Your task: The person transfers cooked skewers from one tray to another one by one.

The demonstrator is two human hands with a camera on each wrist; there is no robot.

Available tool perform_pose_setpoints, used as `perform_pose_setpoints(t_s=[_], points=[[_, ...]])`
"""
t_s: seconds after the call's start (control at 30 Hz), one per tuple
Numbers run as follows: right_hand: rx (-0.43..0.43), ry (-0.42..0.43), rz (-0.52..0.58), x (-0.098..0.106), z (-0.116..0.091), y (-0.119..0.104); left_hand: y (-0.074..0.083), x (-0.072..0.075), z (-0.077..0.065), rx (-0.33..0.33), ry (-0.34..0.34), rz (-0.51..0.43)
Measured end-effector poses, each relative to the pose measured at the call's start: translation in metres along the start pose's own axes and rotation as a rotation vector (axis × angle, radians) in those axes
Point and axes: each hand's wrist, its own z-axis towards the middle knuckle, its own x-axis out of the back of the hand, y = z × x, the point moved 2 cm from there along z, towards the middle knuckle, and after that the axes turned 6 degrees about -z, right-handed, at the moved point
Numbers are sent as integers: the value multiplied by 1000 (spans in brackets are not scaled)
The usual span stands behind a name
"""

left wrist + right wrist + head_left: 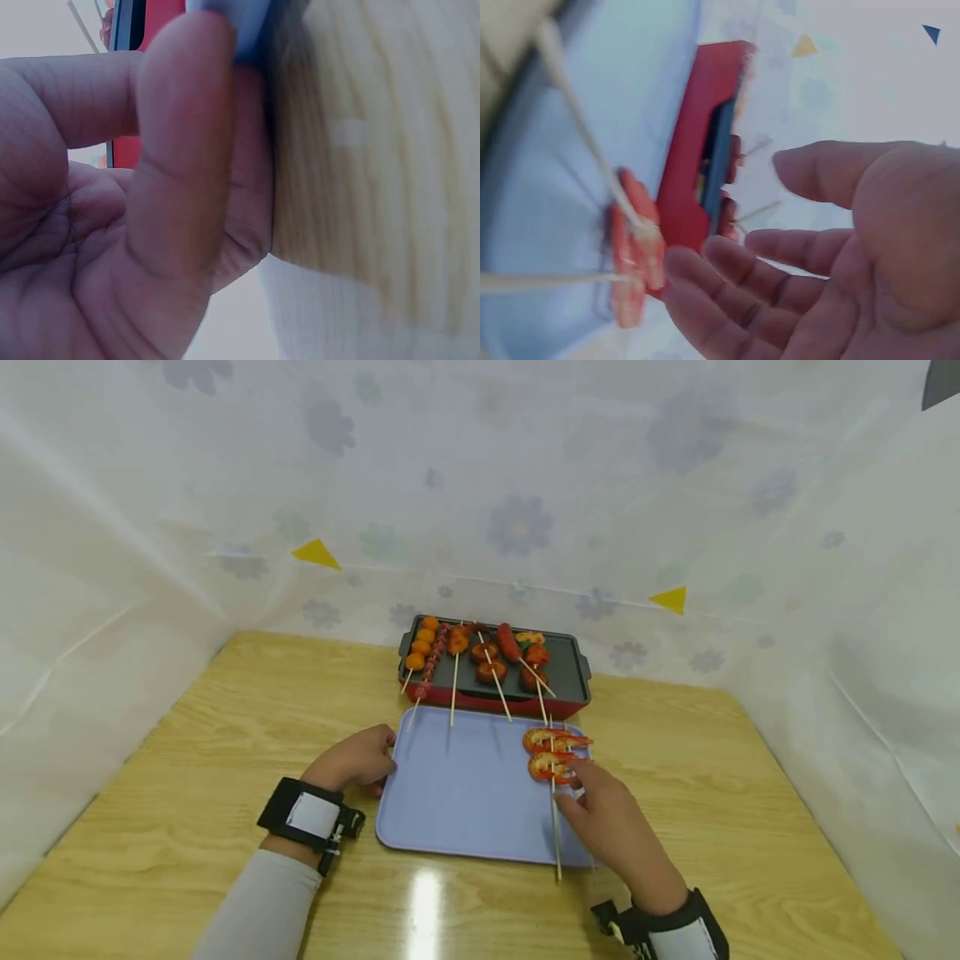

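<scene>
A light blue-purple tray (465, 793) lies on the table, its left edge pinched between the thumb and fingers of my left hand (358, 758). Close up in the left wrist view, the thumb (187, 142) reaches the tray's rim. Two shrimp skewers (543, 767) lie along the tray's right side, their sticks pointing toward me past the front rim. My right hand (611, 818) hovers beside them, overlapping the shrimp tails in the head view. Its fingers (735, 300) are spread and loosely bent, with nothing between them, in the right wrist view.
Behind the tray stands a red and black tabletop grill (566, 664). It bears several skewers, among them orange balls (420, 647), mushrooms (491, 672) and a sausage (507, 642). Some sticks overhang the tray's far rim. A flowered curtain (517, 527) surrounds the wooden table (187, 777).
</scene>
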Motion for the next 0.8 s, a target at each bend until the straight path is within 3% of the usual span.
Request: perform_pose_setpoints(t_s=[0.1,0.17,0.37,0.57,0.8], points=[[101,88,-41,5,2,-4,1,2,0,4,0,-4],[141,120,-140,3,3,-8,1,1,-1,6,-5,-14],[155,64,-399,-10,0,-19,-1,-1,-2,-7,-6,-30],[166,108,-400,-9,5,-21,-1,-1,-1,-9,2,-36],[162,147,-348,6,26,-13,-1,0,0,2,5,-37]])
